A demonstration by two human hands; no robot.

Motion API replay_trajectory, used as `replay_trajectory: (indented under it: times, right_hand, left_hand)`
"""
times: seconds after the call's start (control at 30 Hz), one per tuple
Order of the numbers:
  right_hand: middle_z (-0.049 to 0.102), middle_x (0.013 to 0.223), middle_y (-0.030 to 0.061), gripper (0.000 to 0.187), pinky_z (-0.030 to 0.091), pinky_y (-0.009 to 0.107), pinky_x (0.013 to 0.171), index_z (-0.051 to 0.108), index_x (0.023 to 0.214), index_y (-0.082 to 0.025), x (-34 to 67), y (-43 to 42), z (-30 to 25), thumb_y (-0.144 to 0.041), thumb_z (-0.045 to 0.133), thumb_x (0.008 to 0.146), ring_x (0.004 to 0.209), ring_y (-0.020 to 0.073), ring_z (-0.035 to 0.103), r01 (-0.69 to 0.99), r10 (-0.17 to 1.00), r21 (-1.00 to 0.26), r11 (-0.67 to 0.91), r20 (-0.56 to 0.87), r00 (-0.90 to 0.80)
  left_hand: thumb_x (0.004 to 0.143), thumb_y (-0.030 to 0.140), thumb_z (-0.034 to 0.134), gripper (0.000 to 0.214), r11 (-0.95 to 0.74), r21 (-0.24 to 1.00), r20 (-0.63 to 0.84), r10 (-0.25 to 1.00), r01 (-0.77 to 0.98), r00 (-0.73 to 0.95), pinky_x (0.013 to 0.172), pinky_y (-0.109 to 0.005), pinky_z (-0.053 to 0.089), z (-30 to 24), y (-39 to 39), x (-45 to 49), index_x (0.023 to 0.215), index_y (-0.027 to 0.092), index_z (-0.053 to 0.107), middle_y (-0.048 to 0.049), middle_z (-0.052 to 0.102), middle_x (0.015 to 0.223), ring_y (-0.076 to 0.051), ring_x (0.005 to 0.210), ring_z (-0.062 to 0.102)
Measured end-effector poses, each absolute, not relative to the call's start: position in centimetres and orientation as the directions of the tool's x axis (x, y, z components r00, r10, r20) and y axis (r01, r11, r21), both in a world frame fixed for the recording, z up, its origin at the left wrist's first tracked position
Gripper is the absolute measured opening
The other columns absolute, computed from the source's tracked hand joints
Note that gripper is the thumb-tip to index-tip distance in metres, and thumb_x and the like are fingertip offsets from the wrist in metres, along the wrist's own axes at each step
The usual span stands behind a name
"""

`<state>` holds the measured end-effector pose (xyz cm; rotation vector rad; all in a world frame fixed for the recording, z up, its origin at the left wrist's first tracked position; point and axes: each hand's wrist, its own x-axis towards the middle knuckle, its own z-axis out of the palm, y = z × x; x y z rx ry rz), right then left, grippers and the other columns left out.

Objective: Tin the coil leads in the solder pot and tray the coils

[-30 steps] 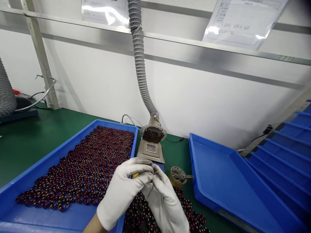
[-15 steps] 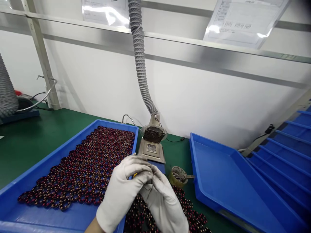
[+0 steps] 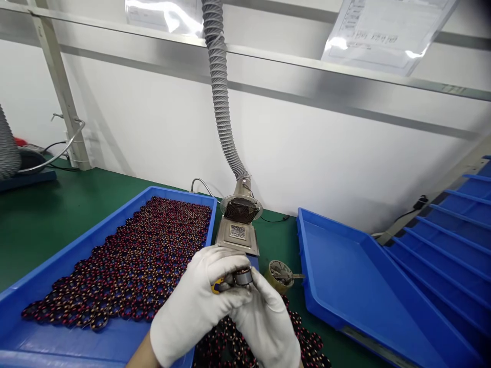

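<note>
Both my hands wear white gloves with grey-smudged fingertips and meet in front of the small machine. A small ring-shaped part (image 3: 243,277), with a smooth dark grey side, is held between them. My left hand (image 3: 199,299) pinches its left edge between thumb and fingers. A yellow-and-black object (image 3: 217,286) shows inside that hand, mostly hidden. My right hand (image 3: 264,319) closes on the ring from the right, fingertips against its edge. Under the hands lies a pile of similar dark rings (image 3: 307,337) with red and copper-coloured spots.
At left, a blue tray (image 3: 76,243) holds rows of such rings. Behind my hands stands a metal device (image 3: 238,232) under a grey hose (image 3: 220,92). A grimy tub (image 3: 279,276) with a flat stick sits beside another blue tray (image 3: 345,271); stacked blue trays (image 3: 452,245) lean at right.
My fingers have shifted and the ring-shaped part, hidden before, now shows its grey side between the hands. More of the yellow object is visible. The view has moved slightly.
</note>
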<state>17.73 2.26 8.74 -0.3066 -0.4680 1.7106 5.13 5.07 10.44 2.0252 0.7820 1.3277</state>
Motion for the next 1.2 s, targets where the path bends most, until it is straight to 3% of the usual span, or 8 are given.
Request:
replay_trajectory:
  times: [0.13,0.3,0.37,0.5,0.63,0.87,1.03,1.2]
  right_hand:
    - [0.073,0.084,0.0018,0.021,0.055,0.029,0.072,0.071,0.097,-0.02,17.4,1.9,8.8,-0.021,0.074,0.076,0.07,0.0121,0.066,-0.825,0.972,-0.548,-0.138,0.086,-0.22]
    - [0.071,0.081,0.0047,0.019,0.053,0.038,0.078,0.071,0.094,-0.02,17.3,1.6,9.1,-0.025,0.074,0.075,0.069,0.016,0.067,-0.785,0.956,-0.603,-0.141,0.124,-0.267]
    - [0.071,0.081,0.0049,0.017,0.052,0.04,0.081,0.07,0.092,-0.022,17.7,1.7,9.2,-0.026,0.074,0.076,0.072,0.0173,0.067,-0.782,0.959,-0.609,-0.135,0.119,-0.258]
    - [0.071,0.086,0.0048,0.018,0.051,0.043,0.085,0.07,0.09,-0.023,18.0,1.8,9.0,-0.027,0.075,0.074,0.077,0.0187,0.068,-0.765,0.973,-0.638,-0.086,0.112,-0.203]
    - [0.071,0.092,0.0058,0.025,0.05,0.043,0.086,0.069,0.093,-0.022,17.5,1.8,8.7,-0.029,0.078,0.071,0.082,0.0201,0.067,-0.747,0.983,-0.665,-0.011,0.13,-0.13]
    - [0.071,0.093,0.0084,0.027,0.051,0.039,0.083,0.067,0.095,-0.019,17.6,1.6,8.3,-0.027,0.077,0.072,0.085,0.0204,0.066,-0.768,0.985,-0.639,-0.041,0.103,-0.137]
    - [0.071,0.095,0.0078,0.029,0.051,0.041,0.084,0.068,0.097,-0.02,17.7,1.7,8.3,-0.029,0.077,0.072,0.083,0.0201,0.066,-0.767,0.983,-0.641,-0.029,0.12,-0.137]
    - [0.07,0.09,0.0059,0.032,0.051,0.034,0.082,0.069,0.091,-0.019,17.6,2.8,7.8,-0.031,0.082,0.065,0.082,0.0188,0.065,-0.698,0.984,-0.706,0.119,0.177,-0.011]
  left_hand:
    - [0.075,0.02,0.072,0.007,-0.51,0.851,0.525,0.821,-0.128,0.222,0.085,-0.026,0.05,10.9,5.2,5.1,0.075,0.027,0.074,0.0003,0.073,0.088,-0.018,0.089,0.064]
    - [0.077,0.023,0.07,0.009,-0.372,0.872,0.39,0.921,-0.32,-0.006,0.083,-0.02,0.051,10.7,4.9,4.4,0.068,0.026,0.072,0.0029,0.074,0.081,-0.014,0.086,0.067]
    - [0.075,0.026,0.071,0.003,-0.333,0.895,0.343,0.939,-0.296,-0.019,0.082,-0.021,0.051,11.0,4.9,3.8,0.074,0.026,0.073,0.0019,0.075,0.087,-0.016,0.089,0.067]
    - [0.065,0.012,0.073,0.023,-0.247,0.965,0.262,0.931,-0.092,0.253,0.083,-0.022,0.051,12.2,4.8,3.5,0.083,0.026,0.075,-0.0009,0.074,0.095,-0.018,0.094,0.066]
    - [0.067,0.008,0.066,0.017,-0.272,0.94,0.315,0.925,-0.207,0.211,0.074,-0.019,0.052,12.2,4.5,4.6,0.066,0.023,0.074,-0.0014,0.073,0.083,-0.015,0.082,0.067]
    - [0.071,0.021,0.074,0.006,-0.241,0.768,0.303,0.953,-0.593,0.006,0.078,-0.017,0.053,10.8,4.7,3.8,0.071,0.026,0.072,0.0031,0.074,0.085,-0.013,0.085,0.068]
    - [0.068,0.014,0.073,0.021,-0.25,0.945,0.29,0.939,-0.21,0.184,0.078,-0.018,0.052,12.0,4.5,3.4,0.086,0.026,0.074,-0.0009,0.073,0.095,-0.016,0.09,0.067]
    - [0.074,0.011,0.065,0.015,-0.456,0.879,0.477,0.847,-0.139,0.236,0.084,-0.023,0.05,12.0,3.8,4.6,0.072,0.024,0.073,-0.0017,0.071,0.089,-0.017,0.089,0.065]
